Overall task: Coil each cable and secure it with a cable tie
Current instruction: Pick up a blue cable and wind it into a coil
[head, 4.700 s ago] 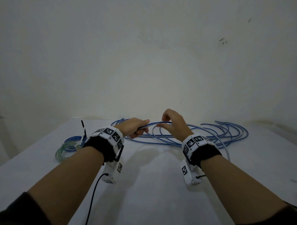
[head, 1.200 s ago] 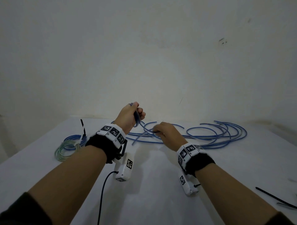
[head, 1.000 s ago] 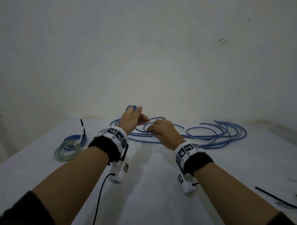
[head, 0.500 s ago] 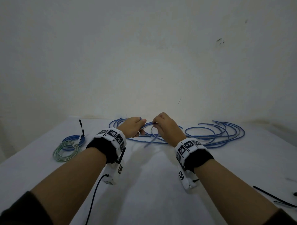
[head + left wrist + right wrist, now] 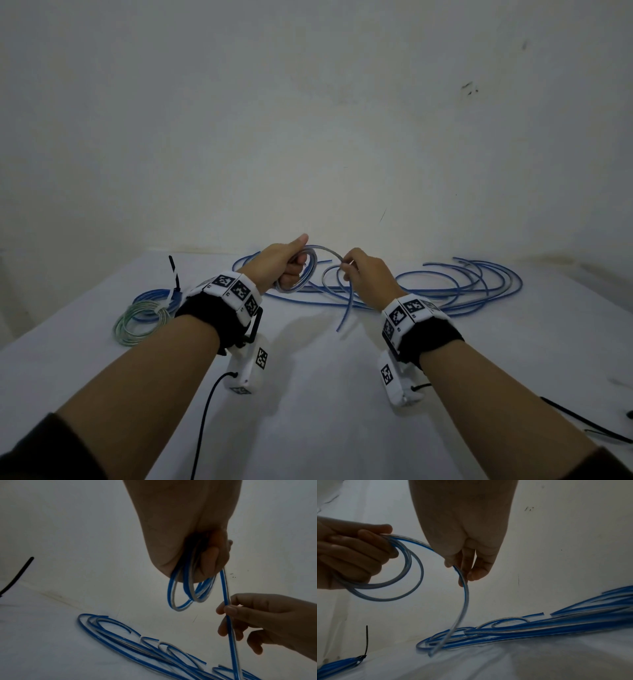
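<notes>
The left hand point(image 5: 286, 265) clutches a small coil of blue cable point(image 5: 308, 270) above the table point(image 5: 308, 394). Just to its right, the right hand point(image 5: 368, 274) pinches the strand running down to the loose tangle point(image 5: 462, 287) behind. Two tied coils point(image 5: 144, 317) lie far left; two black ties point(image 5: 589, 423) lie near right.

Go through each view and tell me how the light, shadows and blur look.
Head view: dim, the wall brightest behind the hands, soft forearm shadows on the white table, edges bowed. Left wrist view: the left hand dark against the wall, the blue cable smeared near the right hand. Right wrist view: the hanging cable blurs, the tabletop is shaded.
</notes>
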`<act>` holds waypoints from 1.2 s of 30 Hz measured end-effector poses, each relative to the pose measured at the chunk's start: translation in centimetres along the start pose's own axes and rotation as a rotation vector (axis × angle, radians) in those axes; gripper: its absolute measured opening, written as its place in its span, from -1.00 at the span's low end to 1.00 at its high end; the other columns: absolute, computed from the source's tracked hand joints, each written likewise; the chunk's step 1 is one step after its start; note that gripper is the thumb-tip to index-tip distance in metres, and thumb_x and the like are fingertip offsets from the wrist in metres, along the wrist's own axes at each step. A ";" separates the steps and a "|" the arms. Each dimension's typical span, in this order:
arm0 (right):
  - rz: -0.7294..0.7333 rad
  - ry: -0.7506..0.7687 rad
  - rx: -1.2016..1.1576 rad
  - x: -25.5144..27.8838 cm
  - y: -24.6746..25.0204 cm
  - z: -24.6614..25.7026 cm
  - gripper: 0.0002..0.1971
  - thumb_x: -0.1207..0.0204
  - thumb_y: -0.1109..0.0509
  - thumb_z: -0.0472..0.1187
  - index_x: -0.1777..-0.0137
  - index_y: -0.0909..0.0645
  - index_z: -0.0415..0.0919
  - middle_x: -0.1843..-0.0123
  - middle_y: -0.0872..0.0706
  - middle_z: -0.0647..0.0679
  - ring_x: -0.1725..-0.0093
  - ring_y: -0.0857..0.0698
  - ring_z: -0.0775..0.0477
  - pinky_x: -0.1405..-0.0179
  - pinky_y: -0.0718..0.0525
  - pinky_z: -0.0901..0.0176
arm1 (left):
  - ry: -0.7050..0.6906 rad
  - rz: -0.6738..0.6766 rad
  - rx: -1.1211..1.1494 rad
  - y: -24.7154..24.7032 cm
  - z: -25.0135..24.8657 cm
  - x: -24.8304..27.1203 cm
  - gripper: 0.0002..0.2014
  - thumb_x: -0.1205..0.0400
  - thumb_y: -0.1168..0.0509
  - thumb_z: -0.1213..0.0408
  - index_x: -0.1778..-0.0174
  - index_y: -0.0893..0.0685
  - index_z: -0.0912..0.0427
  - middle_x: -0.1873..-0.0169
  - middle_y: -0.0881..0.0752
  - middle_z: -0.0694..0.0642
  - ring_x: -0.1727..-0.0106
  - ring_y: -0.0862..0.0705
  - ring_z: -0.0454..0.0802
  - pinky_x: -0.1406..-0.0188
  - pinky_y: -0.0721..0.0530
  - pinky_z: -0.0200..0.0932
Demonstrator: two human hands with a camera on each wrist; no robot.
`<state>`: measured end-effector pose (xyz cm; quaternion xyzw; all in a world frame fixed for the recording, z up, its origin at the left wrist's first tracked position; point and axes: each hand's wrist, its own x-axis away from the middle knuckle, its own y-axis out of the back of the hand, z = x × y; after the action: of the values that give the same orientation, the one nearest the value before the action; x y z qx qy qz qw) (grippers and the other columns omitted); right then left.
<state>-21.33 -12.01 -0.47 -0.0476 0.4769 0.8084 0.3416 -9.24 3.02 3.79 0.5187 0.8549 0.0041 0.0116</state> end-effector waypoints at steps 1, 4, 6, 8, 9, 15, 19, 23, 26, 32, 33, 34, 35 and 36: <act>0.006 -0.021 -0.037 0.2 0.0 0.0 -0.86 -0.69 -0.14 -0.21 -0.10 -0.44 -0.27 0.11 -0.73 -0.22 0.17 -0.65 -0.17 0.20 -0.60 0.01 | 0.003 0.008 0.084 0.1 -0.1 0.0 -0.56 -0.75 0.05 0.05 0.43 -0.34 0.18 0.75 -0.20 -0.10 0.76 -0.15 -0.20 0.76 -0.12 -0.42; -0.019 -0.019 -0.109 0.7 -0.1 -0.2 -0.93 -0.66 -0.15 -0.31 -0.05 -0.29 -0.20 0.16 -0.71 -0.21 0.26 -0.60 -0.15 0.29 -0.58 0.05 | 0.000 0.014 0.250 0.6 -0.2 0.1 -0.61 -0.74 0.08 0.15 0.40 -0.35 0.18 0.76 -0.25 -0.09 0.77 -0.21 -0.19 0.74 -0.16 -0.42; -0.044 0.009 -0.129 0.8 0.0 -0.3 -0.90 -0.63 -0.17 -0.36 0.01 -0.29 -0.20 0.20 -0.69 -0.21 0.31 -0.55 -0.13 0.28 -0.55 0.02 | -0.011 0.015 0.295 0.8 -0.1 0.1 -0.61 -0.75 0.07 0.14 0.37 -0.38 0.17 0.75 -0.27 -0.09 0.74 -0.24 -0.19 0.71 -0.19 -0.39; -0.073 0.072 -0.143 0.6 0.1 -0.3 -0.90 -0.58 -0.21 -0.41 0.08 -0.40 -0.22 0.23 -0.63 -0.19 0.32 -0.50 -0.10 0.24 -0.52 0.02 | -0.024 0.022 0.329 0.8 0.0 0.1 -0.61 -0.76 0.07 0.10 0.34 -0.41 0.17 0.73 -0.28 -0.09 0.72 -0.26 -0.19 0.70 -0.23 -0.39; -0.090 0.106 -0.154 0.5 0.0 -0.3 -0.89 -0.56 -0.23 -0.44 0.11 -0.47 -0.23 0.23 -0.62 -0.16 0.31 -0.50 -0.07 0.22 -0.54 0.04 | -0.033 0.022 0.349 0.8 0.0 0.0 -0.60 -0.77 0.08 0.09 0.32 -0.42 0.18 0.72 -0.29 -0.08 0.71 -0.27 -0.18 0.70 -0.25 -0.39; -0.023 0.187 -0.245 0.5 -0.2 -0.3 -0.65 -0.54 -0.13 -0.58 -0.17 -0.65 -0.36 0.05 -0.66 -0.20 0.13 -0.74 -0.21 0.07 -0.75 0.06 | -0.086 -0.003 0.486 0.9 -0.1 -0.5 -0.59 -0.78 0.12 0.10 0.24 -0.47 0.22 0.67 -0.38 -0.04 0.65 -0.38 -0.14 0.61 -0.42 -0.36; -0.013 0.274 -0.104 0.6 -0.3 0.2 -0.68 -0.44 -0.34 -0.54 -0.18 -0.64 -0.33 0.07 -0.67 -0.16 0.13 -0.74 -0.12 0.01 -0.71 0.10 | -0.085 -0.004 0.544 0.7 0.0 -0.6 -0.60 -0.77 0.11 0.11 0.22 -0.49 0.23 0.66 -0.41 -0.02 0.64 -0.41 -0.12 0.59 -0.44 -0.38; -0.023 0.307 -0.010 0.7 -0.3 0.5 -0.79 -0.45 -0.45 -0.36 -0.09 -0.72 -0.30 0.08 -0.69 -0.19 0.14 -0.66 -0.09 0.06 -0.61 0.16 | -0.108 0.000 0.562 0.4 0.1 -0.4 -0.59 -0.78 0.14 0.14 0.16 -0.53 0.26 0.63 -0.44 -0.02 0.61 -0.45 -0.12 0.57 -0.47 -0.36; -0.022 0.335 -0.006 0.8 -0.6 0.9 -0.84 -0.49 -0.43 -0.32 -0.03 -0.76 -0.31 0.09 -0.65 -0.23 0.16 -0.64 -0.10 0.15 -0.48 0.28 | -0.124 -0.029 0.565 -0.2 0.1 -0.4 -0.60 -0.78 0.13 0.15 0.15 -0.52 0.26 0.61 -0.49 -0.01 0.58 -0.50 -0.11 0.49 -0.55 -0.30; 0.019 0.374 0.026 0.6 -0.8 2.2 -0.86 -0.50 -0.41 -0.29 0.13 -0.77 -0.35 0.23 -0.64 -0.22 0.20 -0.60 -0.10 0.21 -0.33 0.28 | -0.149 -0.061 0.558 -1.6 0.4 -0.6 -0.61 -0.78 0.09 0.10 0.20 -0.49 0.21 0.55 -0.54 0.01 0.48 -0.58 -0.06 0.35 -0.65 -0.24; 0.026 0.369 0.026 0.5 -0.9 2.4 -0.86 -0.50 -0.41 -0.29 0.14 -0.77 -0.35 0.26 -0.61 -0.18 0.22 -0.58 -0.09 0.22 -0.31 0.29 | -0.158 -0.065 0.551 -1.9 0.3 -0.5 -0.61 -0.78 0.10 0.09 0.21 -0.49 0.21 0.55 -0.54 0.02 0.48 -0.57 -0.06 0.38 -0.66 -0.25; 0.034 0.363 0.018 0.5 -0.9 2.5 -0.85 -0.51 -0.41 -0.29 0.15 -0.77 -0.36 0.28 -0.57 -0.13 0.24 -0.55 -0.05 0.24 -0.31 0.30 | -0.166 -0.066 0.545 -2.1 0.3 -0.5 -0.60 -0.78 0.10 0.08 0.22 -0.48 0.21 0.56 -0.53 0.02 0.48 -0.56 -0.05 0.41 -0.65 -0.26; 0.044 0.356 0.007 0.5 -1.0 2.5 -0.84 -0.51 -0.41 -0.28 0.15 -0.77 -0.37 0.29 -0.54 -0.09 0.25 -0.52 -0.02 0.25 -0.32 0.31 | -0.174 -0.065 0.538 -2.2 0.3 -0.5 -0.58 -0.78 0.11 0.06 0.23 -0.48 0.21 0.56 -0.53 0.02 0.49 -0.55 -0.05 0.43 -0.64 -0.26; 0.055 0.345 -0.006 0.6 -1.0 2.6 -0.83 -0.52 -0.41 -0.27 0.15 -0.76 -0.38 0.29 -0.53 -0.07 0.27 -0.52 0.00 0.25 -0.34 0.31 | -0.176 -0.061 0.532 -2.2 0.4 -0.5 -0.57 -0.77 0.12 0.04 0.22 -0.48 0.21 0.57 -0.52 0.02 0.51 -0.54 -0.06 0.44 -0.62 -0.26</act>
<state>-20.52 -9.33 -0.02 -0.1736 0.5273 0.7987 0.2321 -10.98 1.52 3.38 0.4759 0.8369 -0.2658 -0.0504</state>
